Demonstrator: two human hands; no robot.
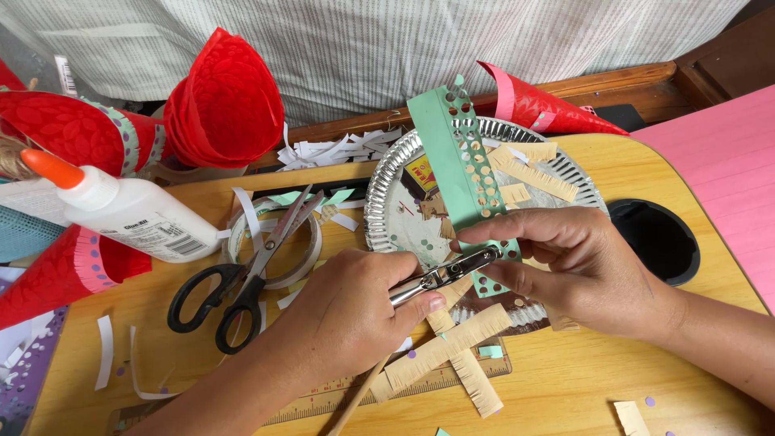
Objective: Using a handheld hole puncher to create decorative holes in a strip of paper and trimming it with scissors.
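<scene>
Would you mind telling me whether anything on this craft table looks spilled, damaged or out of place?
Nothing looks damaged. The glue bottle lies on its side at the left, cap on, with no glue spilled. White paper scraps and small punched dots are scattered over the table. The scissors lie open across a tape roll.

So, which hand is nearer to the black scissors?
The left. The left hand lies just beside the scissors, holding the metal hole punch; the right hand is farther away, past the punch.

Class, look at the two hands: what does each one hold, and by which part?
Left hand grips a metal hole punch by its handles. Right hand pinches the green paper strip near its lower end, between thumb and fingers.
</scene>
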